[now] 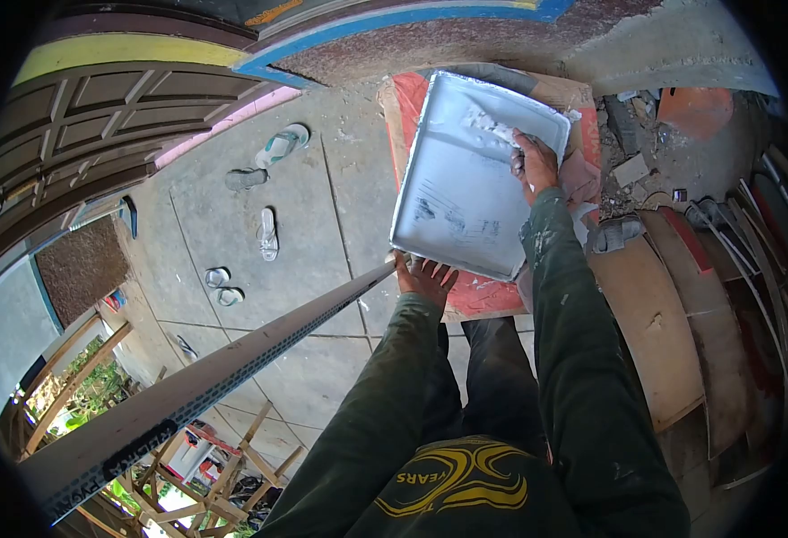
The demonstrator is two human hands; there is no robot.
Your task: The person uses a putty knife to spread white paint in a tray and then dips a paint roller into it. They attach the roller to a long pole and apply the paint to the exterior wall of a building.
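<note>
A shallow rectangular tray [474, 193], coated in white paint, rests on a red and brown board. My right hand [537, 163] is inside it near the right rim, fingers curled beside a thick white clump [491, 124]; what they hold, if anything, is hidden. White smears mark that hand and sleeve. At the tray's near left corner, my left hand [422, 278] has its fingers spread against the edge. A long pale pole [259, 350] with a dark dotted strip and lettering reaches from the lower left to beside that hand.
Several sandals and slippers [268, 235] lie on the concrete floor [313, 359] to the left. Bent boards [649, 314] and rubble [631, 148] are on the right. Wooden frames [219, 484] stand lower left; a panelled door [98, 117] is upper left.
</note>
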